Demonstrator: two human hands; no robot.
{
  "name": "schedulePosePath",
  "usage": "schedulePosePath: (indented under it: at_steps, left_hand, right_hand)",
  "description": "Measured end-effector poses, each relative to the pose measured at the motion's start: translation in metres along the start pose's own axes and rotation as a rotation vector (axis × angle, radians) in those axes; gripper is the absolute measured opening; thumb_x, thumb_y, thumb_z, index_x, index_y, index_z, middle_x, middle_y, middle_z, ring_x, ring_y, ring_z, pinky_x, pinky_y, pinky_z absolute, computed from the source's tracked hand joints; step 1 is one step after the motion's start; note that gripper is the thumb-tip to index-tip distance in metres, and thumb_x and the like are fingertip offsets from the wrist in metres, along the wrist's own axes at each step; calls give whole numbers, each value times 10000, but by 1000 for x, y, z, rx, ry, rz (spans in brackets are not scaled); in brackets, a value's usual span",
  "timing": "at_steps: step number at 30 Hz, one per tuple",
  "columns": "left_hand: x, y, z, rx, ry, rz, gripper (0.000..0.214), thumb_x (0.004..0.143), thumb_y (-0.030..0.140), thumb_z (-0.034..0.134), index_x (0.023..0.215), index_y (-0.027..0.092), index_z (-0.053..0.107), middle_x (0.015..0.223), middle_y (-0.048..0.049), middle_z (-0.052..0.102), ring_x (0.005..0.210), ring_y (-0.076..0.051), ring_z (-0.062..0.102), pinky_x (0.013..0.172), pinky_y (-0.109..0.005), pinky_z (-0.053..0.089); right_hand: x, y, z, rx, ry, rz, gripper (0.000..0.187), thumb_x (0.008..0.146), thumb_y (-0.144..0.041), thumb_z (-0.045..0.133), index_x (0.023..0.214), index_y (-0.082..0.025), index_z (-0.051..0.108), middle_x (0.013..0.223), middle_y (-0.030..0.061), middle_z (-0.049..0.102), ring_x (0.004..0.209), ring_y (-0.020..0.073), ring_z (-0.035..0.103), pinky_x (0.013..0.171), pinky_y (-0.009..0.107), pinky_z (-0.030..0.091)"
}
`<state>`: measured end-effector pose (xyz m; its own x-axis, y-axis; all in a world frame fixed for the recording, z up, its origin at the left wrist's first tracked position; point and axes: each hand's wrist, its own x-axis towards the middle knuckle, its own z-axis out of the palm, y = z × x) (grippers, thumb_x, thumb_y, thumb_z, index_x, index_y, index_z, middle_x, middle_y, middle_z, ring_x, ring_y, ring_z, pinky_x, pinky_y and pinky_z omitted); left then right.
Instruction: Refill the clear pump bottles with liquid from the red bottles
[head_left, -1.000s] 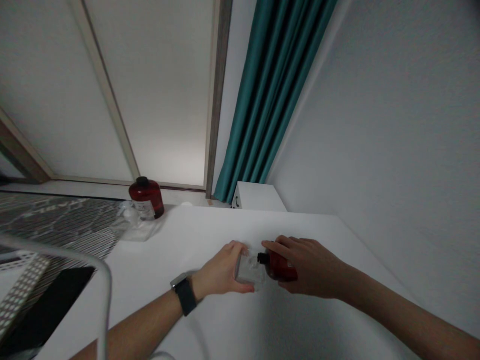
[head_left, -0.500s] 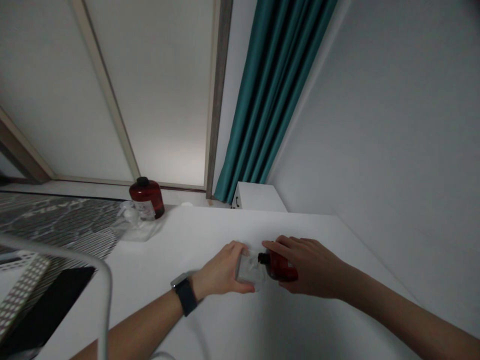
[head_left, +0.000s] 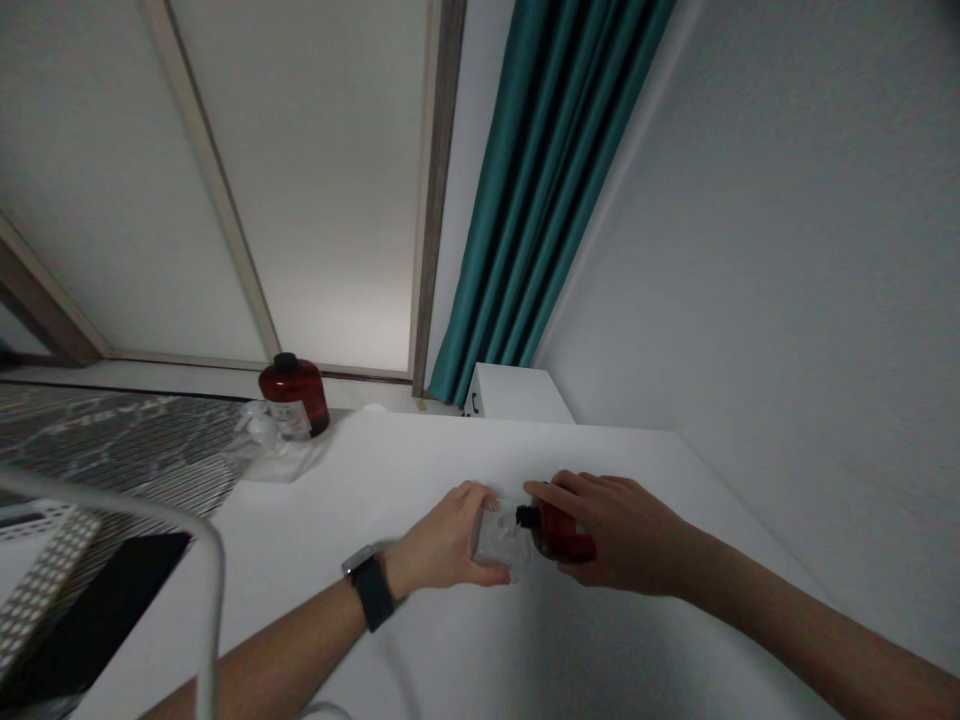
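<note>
Thumb and fingers of my left hand are closed round a small clear container, low over the white table. My right hand grips a dark red bottle, which lies tilted on its side. Its black neck points left at the container's opening and sits right by its rim. Whether neck and rim touch, and whether any liquid runs, I cannot tell. The palm hides the rear part of the bottle. A dark-banded watch is on my left wrist.
Another dark red bottle with a black cap stands at the back left, beside a clear container that seems to have a pump top. A white curved tube crosses the left foreground. A black flat object lies at left; a wall rises at right.
</note>
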<state>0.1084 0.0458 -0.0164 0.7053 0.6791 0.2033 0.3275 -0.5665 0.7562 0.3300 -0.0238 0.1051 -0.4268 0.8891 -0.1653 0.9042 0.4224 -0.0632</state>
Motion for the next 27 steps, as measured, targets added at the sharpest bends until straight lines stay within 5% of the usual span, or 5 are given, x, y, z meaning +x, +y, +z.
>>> schedulePosePath:
  at_steps: [27]
  left_hand:
    - [-1,-5,2,-15,7,26,730,540,402,907,1122,187,524,1112,-107,587,1021,-323,587,899,-452,498]
  right_hand:
    - [-1,0,0,-27,-1,-10,720,735,-314,683,1410,-282,434,1208,82,625,1007,287,645,827,436,491]
